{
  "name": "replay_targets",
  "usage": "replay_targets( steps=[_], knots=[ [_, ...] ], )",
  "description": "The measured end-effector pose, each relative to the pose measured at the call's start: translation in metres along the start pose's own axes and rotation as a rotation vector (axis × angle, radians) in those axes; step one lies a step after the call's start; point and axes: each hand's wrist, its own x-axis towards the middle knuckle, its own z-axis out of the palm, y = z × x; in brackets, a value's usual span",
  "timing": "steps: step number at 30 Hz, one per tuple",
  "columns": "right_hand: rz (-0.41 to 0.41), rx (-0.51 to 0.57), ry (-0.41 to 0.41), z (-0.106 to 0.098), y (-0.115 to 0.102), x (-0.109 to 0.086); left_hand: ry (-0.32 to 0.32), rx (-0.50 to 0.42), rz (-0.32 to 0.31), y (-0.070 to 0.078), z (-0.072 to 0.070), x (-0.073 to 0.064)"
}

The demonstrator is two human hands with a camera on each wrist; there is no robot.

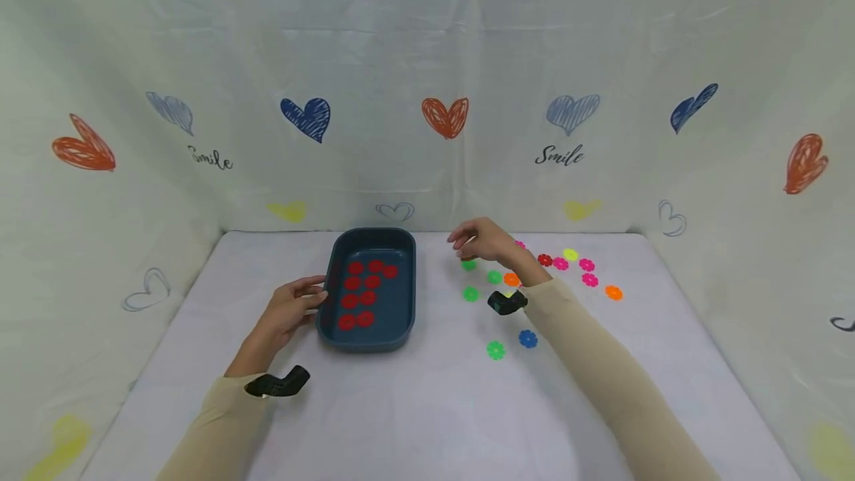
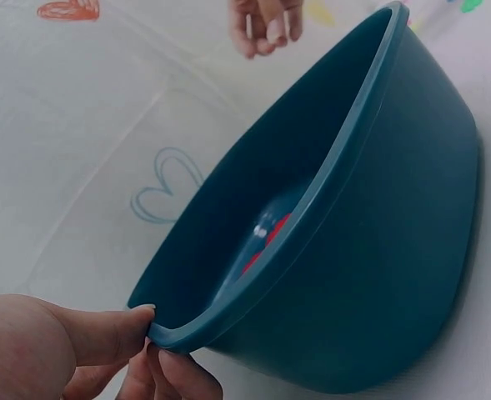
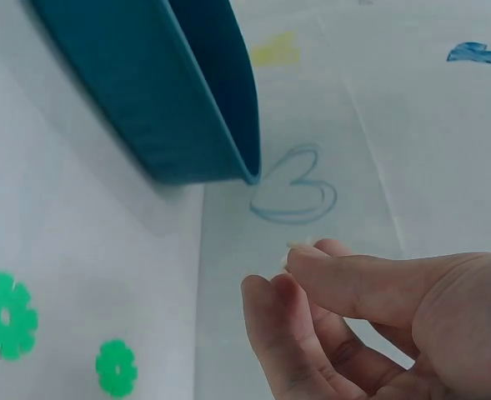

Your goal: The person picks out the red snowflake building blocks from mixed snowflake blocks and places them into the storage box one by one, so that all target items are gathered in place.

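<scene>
My left hand (image 1: 289,312) grips the rim of a dark teal tray (image 1: 369,338) at its left side, thumb over the edge and fingers beneath in the left wrist view. Several red flower-shaped discs (image 1: 346,322) lie flat on the tray's floor. Right of the tray, my right hand (image 1: 484,240) is raised over the table, thumb and fingertips brought together. A sliver of a red disc (image 1: 465,259) shows under those fingertips in the head view; the fingers hide it in the right wrist view. Green discs (image 1: 494,277) lie close below this hand.
On the table's right half lie more flower-shaped discs: a blue one (image 1: 528,338), an orange one (image 1: 614,292), a yellow one (image 1: 570,254), a red one (image 1: 545,260) and several pink ones (image 1: 590,280). A white curtain (image 1: 374,58) printed with hearts stands behind the table.
</scene>
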Motion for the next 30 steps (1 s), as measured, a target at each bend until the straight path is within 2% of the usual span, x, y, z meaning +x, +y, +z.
replay_targets(
  steps=[9, 16, 30],
  knots=[
    [0.034, 0.011, 0.054, -0.023, 0.025, -0.019, -0.002, -0.001, -0.011, 0.0, -0.002, 0.001],
    [0.048, 0.005, 0.092, -0.041, 0.048, -0.03, -0.012, -0.004, 0.003, 0.001, -0.002, -0.001],
    [0.139, -0.052, 0.245, -0.07, 0.083, -0.053, -0.007, -0.01, -0.02, 0.001, -0.001, 0.001]
  ],
)
